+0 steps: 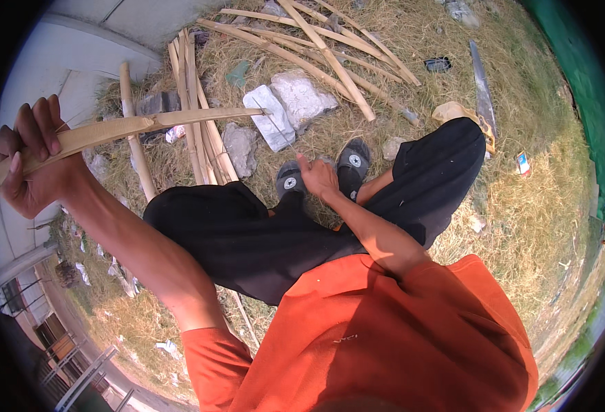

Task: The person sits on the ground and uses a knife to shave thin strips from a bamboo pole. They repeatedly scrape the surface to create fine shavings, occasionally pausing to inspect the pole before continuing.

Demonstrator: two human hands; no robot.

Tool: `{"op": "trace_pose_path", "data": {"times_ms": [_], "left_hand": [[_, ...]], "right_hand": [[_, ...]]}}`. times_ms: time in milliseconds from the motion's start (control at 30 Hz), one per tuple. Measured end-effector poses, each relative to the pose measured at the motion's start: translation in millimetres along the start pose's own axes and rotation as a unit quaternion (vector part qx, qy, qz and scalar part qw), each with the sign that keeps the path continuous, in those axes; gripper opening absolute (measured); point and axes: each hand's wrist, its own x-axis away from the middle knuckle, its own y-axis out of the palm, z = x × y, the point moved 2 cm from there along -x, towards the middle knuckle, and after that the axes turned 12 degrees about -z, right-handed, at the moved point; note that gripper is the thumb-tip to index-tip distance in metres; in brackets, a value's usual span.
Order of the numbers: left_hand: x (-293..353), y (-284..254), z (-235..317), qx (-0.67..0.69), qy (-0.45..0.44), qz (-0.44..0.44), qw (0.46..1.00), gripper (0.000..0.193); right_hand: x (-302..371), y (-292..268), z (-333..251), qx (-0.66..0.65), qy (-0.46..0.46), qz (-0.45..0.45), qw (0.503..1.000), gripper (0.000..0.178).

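Note:
My left hand is closed around the near end of a long, flat bamboo strip, held raised at the left. The strip reaches rightward, with a joint partway along, and its far end hangs over a pale stone block. Between my shoes, my right hand is closed on a thin, dark, blade-like tool. Seen almost edge-on, this tool slants up from my fist toward the strip's far end; its handle is hidden in my fingers. Whether the tool touches the strip I cannot tell.
Bamboo strips lie piled ahead, and more strips lean at the left beside a bamboo pole. Rough stones surround the block. A hand saw lies on dry grass at the right. A grey wall stands left.

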Motion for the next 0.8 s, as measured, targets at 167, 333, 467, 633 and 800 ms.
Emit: {"op": "trace_pose_path", "data": {"times_ms": [167,333,467,633,800], "left_hand": [[10,4,-1,0.01,0.009,0.006,1.0,0.021],[-2,5,-3,-0.005,0.002,-0.001,1.0,0.021],[8,13,-3,-0.015,0.004,0.044,0.999,0.019],[1,9,-3,-0.006,0.006,0.027,1.0,0.02],[-3,14,-7,-0.048,0.034,0.041,0.997,0.019]], "right_hand": [[46,-25,-55,-0.061,-0.135,-0.001,0.989,0.071],[20,-8,-13,0.038,-0.031,0.059,0.997,0.064],[30,-19,-34,-0.002,-0.081,0.054,0.995,0.065],[29,-15,-27,-0.021,-0.089,0.035,0.995,0.069],[11,-7,1,-0.066,0.068,-0.02,0.995,0.07]]}}
